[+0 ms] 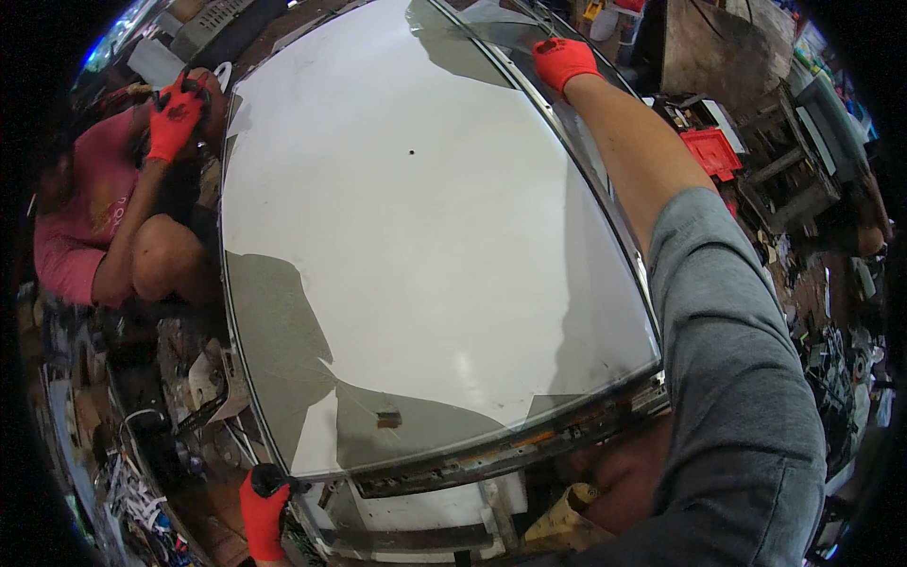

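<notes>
A co-worker in a pink shirt (71, 236) crouches at left; a red plastic tray (710, 151) sits among scattered clutter at right.

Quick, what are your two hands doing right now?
Left hand: closed on the near left corner of the big white panel.
Right hand: gripping the panel's far right edge.

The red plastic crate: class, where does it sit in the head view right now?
The red plastic crate sits at upper right, on the cluttered floor beyond the large screen panel, right of the outstretched right forearm.
</notes>
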Available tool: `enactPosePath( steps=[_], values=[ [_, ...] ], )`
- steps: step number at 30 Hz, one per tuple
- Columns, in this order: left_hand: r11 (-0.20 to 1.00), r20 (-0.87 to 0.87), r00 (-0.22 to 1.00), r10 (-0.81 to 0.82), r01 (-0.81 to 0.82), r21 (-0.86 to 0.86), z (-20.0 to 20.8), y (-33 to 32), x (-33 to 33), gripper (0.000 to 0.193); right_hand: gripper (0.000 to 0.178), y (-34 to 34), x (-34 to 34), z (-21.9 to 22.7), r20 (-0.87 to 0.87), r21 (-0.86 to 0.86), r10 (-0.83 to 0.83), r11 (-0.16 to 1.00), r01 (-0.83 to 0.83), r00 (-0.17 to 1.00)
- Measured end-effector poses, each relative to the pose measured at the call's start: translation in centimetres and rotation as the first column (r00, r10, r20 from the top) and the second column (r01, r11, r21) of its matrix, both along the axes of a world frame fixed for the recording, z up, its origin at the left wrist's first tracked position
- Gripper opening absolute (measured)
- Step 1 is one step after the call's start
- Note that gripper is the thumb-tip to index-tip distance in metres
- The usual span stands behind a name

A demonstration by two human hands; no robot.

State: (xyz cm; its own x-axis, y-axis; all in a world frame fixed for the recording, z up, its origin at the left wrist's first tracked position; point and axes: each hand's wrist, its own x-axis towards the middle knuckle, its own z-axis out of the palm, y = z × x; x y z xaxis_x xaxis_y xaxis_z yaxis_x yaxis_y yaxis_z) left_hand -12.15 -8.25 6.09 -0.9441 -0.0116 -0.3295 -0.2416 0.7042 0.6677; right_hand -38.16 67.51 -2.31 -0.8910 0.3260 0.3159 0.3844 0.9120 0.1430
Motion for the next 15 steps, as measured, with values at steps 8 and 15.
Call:
enactPosePath(
  steps=[8,15],
  values=[
    [0.994,-0.001,1.0,-0.015,0.015,-0.106,-0.1,-0.4,0.2,0.034,0.02,0.7,0.7,2.4,-0.223,0.198,0.051,0.98,-0.006,0.973],
    [0.997,-0.049,0.998,-0.037,0.033,-0.072,-0.1,1.5,-0.4,0.032,0.021,7.1,5.1,9.1,-0.57,0.038,0.074,0.997,-0.064,0.818]
  ],
)
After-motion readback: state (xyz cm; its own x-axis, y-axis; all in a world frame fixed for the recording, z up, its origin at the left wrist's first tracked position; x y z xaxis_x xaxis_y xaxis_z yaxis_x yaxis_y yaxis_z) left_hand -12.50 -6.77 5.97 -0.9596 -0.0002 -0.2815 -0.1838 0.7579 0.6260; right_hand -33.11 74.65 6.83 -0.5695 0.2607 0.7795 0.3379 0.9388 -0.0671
